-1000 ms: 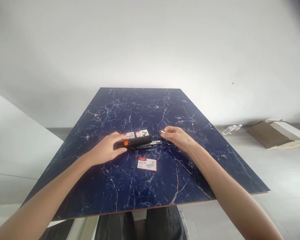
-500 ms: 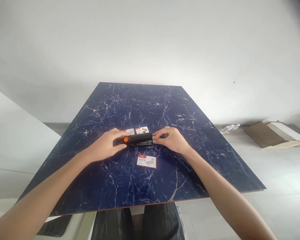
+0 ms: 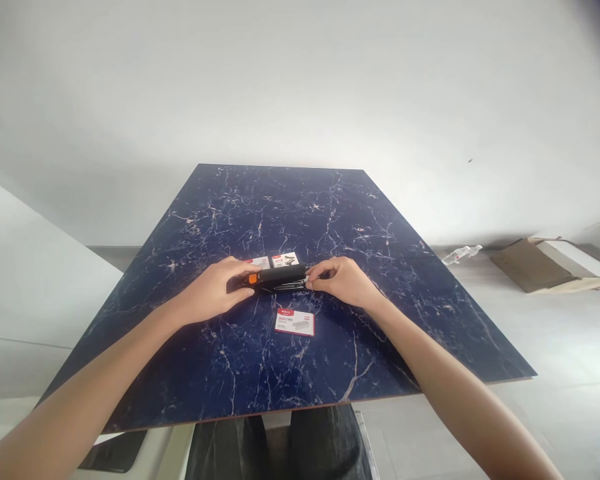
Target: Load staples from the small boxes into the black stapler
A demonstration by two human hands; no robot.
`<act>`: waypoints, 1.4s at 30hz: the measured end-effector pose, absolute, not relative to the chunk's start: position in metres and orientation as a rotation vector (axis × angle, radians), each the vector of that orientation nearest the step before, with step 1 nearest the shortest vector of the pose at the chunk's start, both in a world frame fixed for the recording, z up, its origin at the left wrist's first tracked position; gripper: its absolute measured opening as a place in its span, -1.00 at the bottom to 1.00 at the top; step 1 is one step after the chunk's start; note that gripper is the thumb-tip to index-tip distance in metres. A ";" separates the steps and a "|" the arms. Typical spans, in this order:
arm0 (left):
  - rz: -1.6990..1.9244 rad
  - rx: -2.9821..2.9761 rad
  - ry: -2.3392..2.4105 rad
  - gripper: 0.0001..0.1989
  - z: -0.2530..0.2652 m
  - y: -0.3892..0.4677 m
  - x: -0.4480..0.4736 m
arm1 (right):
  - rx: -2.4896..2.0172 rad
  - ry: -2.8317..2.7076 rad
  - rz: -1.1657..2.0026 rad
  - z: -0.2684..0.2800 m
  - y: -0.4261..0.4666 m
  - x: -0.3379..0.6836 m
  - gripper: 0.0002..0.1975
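A black stapler (image 3: 281, 275) with an orange piece lies on its side across the blue marbled table (image 3: 260, 373), its metal parts facing me. My left hand (image 3: 219, 288) grips its orange end between thumb and fingers. At the opposite end, my right hand (image 3: 343, 280) has thumb and forefinger pinched together against the stapler; what lies between those fingertips is too small to make out. Nearer to me rests a flat white and red staple box (image 3: 295, 322). Behind the stapler are a white box with a stapler picture (image 3: 285, 260) and another white box (image 3: 261, 262), both partly hidden.
On the floor to the right are an opened brown cardboard box (image 3: 525, 265) and a clear plastic bottle (image 3: 461, 255). A white wall (image 3: 280, 80) rises behind the table. My legs (image 3: 325, 443) are under its front edge.
Both hands stay at the stapler's ends. The right fingertips have shifted very slightly at its end. The view has moved a little.
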State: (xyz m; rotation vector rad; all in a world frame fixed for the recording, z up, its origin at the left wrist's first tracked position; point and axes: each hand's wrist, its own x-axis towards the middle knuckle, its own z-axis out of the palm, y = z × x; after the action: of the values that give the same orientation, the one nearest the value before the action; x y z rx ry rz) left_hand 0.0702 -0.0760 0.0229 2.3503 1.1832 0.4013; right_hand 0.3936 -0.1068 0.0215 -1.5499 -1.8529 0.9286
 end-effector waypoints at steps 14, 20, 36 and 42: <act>0.389 2.377 1.181 -0.52 0.024 -0.077 0.071 | -1.513 -1.804 1.010 0.020 -0.106 0.397 -0.94; 0.395 2.368 1.189 -0.52 0.023 -0.077 0.071 | -1.520 -1.821 0.983 0.021 -0.107 0.397 -0.94; 0.317 2.414 1.215 -0.44 0.025 -0.077 0.076 | -1.754 -1.841 0.681 0.036 -0.149 0.410 -0.90; 0.350 2.402 1.266 -0.42 0.021 -0.077 0.077 | -1.669 -1.983 0.542 0.027 -0.168 0.376 -0.89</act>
State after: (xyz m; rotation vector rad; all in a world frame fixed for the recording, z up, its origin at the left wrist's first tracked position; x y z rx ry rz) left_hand 0.0770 -0.0770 0.0209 2.4017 1.2657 0.3500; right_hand 0.3763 -0.1683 0.0268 -1.6687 -1.9833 0.5419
